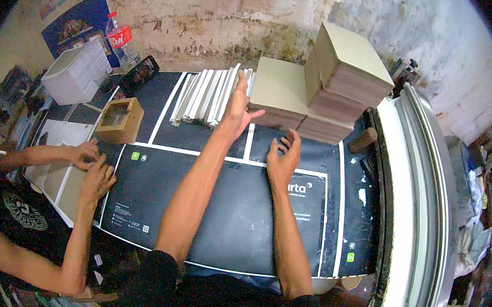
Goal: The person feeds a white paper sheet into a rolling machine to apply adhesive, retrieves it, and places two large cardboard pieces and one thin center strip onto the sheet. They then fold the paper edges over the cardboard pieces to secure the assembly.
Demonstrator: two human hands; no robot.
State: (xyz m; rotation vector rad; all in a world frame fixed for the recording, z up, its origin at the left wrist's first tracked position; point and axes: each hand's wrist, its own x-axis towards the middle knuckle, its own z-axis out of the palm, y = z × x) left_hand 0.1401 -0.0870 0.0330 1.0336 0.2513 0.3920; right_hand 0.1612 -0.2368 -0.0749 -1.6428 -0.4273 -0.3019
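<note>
Black-covered bench (240,212): left of tall, grey-brown cardboard stack (351,81), open left hand (237,111) should press thin white board row (207,96) evenly; right hand (284,157), loosely curled, empty, nearer than stack.

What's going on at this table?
The person's left hand is open at the right end of a row of white strips; contact isn't clear. The right hand, half open with nothing visible in it, is just in front of the brown board stacks. At left, a co-worker's hands are together near a wooden box.
</note>
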